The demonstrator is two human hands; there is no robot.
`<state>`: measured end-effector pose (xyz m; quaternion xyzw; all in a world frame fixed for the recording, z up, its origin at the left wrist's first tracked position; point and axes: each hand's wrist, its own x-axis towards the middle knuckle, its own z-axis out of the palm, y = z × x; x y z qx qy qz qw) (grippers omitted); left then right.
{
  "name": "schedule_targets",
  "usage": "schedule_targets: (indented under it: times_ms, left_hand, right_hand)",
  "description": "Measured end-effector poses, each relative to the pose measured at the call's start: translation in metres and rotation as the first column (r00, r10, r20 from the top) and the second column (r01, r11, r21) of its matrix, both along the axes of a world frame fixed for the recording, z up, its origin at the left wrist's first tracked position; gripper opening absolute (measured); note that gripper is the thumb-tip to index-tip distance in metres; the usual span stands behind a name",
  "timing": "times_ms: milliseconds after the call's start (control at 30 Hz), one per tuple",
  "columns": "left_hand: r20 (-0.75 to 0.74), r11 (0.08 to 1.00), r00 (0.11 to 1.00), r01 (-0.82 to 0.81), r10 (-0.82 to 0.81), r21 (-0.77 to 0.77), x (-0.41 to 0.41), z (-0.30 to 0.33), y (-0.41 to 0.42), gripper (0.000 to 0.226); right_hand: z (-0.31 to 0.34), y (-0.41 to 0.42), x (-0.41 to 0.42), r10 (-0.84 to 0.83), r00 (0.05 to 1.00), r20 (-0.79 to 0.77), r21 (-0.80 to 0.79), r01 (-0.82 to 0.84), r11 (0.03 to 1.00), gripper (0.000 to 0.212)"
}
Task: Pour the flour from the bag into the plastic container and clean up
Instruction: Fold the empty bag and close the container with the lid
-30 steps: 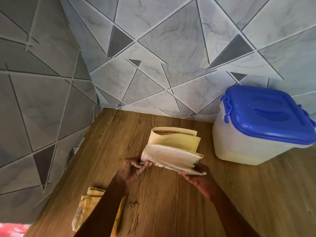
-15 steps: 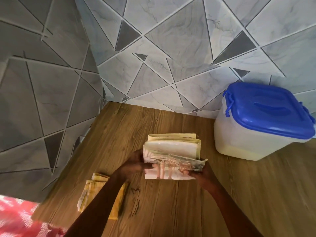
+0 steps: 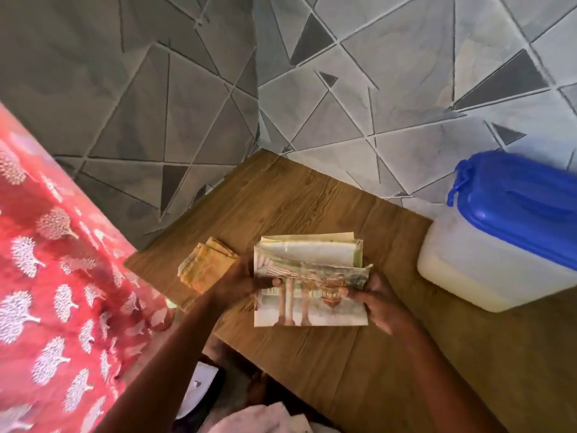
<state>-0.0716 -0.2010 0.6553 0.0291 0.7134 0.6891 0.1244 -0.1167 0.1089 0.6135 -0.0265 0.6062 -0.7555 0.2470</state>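
The empty paper flour bag, flattened and folded in layers with a printed picture on its near face, lies on the wooden table. My left hand pinches its left edge, thumb on top. My right hand grips its right edge. At the right stands the translucent plastic container, flour visible low inside, with its blue lid closed on top, apart from the bag.
A folded yellow cloth lies on the table just left of my left hand. Grey patterned tiled walls meet in a corner behind the table. Red patterned fabric fills the left. The table's near-left edge runs below my forearms.
The bag has been folded over, its printed face now towards me and flatter on the table. My view has swung left and down, bringing the red fabric and the table edge into sight.
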Motion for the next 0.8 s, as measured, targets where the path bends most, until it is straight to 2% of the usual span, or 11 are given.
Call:
schedule_targets:
  times_ms: [200, 333, 433, 533, 633, 667, 733, 800]
  left_hand:
    - [-0.053, 0.932, 0.932, -0.360, 0.358, -0.035, 0.104, -0.018, -0.029, 0.023]
    - [-0.038, 0.835, 0.840, -0.542, 0.541, -0.097, 0.171, -0.026, -0.057, 0.032]
    - [0.091, 0.774, 0.771, -0.633, 0.630, 0.004, 0.214, -0.037, -0.086, 0.027]
    - [0.244, 0.648, 0.643, -0.759, 0.726, 0.070, 0.252, -0.050, -0.121, 0.028]
    - [0.303, 0.541, 0.505, -0.840, 0.808, -0.040, 0.285, -0.070, -0.152, 0.010]
    - [0.332, 0.520, 0.463, -0.848, 0.822, -0.105, 0.296, -0.082, -0.164, 0.010]
    - [0.398, 0.526, 0.418, -0.823, 0.817, -0.215, 0.315, -0.114, -0.187, 0.016]
    - [0.460, 0.579, 0.422, -0.765, 0.781, -0.282, 0.332, -0.150, -0.205, 0.012]
  right_hand:
    - [-0.011, -0.049, 0.033, 0.203, 0.979, -0.026, 0.020, -0.203, 0.979, 0.053]
    - [-0.008, -0.099, 0.064, 0.345, 0.935, -0.086, 0.060, -0.341, 0.938, 0.046]
    - [-0.011, -0.137, 0.089, 0.361, 0.926, -0.113, 0.111, -0.349, 0.930, 0.041]
    - [-0.017, -0.173, 0.115, 0.361, 0.924, -0.126, 0.171, -0.338, 0.925, 0.041]
    - [-0.031, -0.207, 0.140, 0.325, 0.935, -0.141, 0.218, -0.291, 0.932, 0.042]
    - [-0.041, -0.217, 0.150, 0.307, 0.943, -0.131, 0.232, -0.271, 0.934, 0.042]
    - [-0.070, -0.238, 0.169, 0.227, 0.970, -0.088, 0.262, -0.197, 0.945, 0.044]
    - [-0.106, -0.254, 0.187, 0.144, 0.989, -0.030, 0.293, -0.129, 0.947, 0.049]
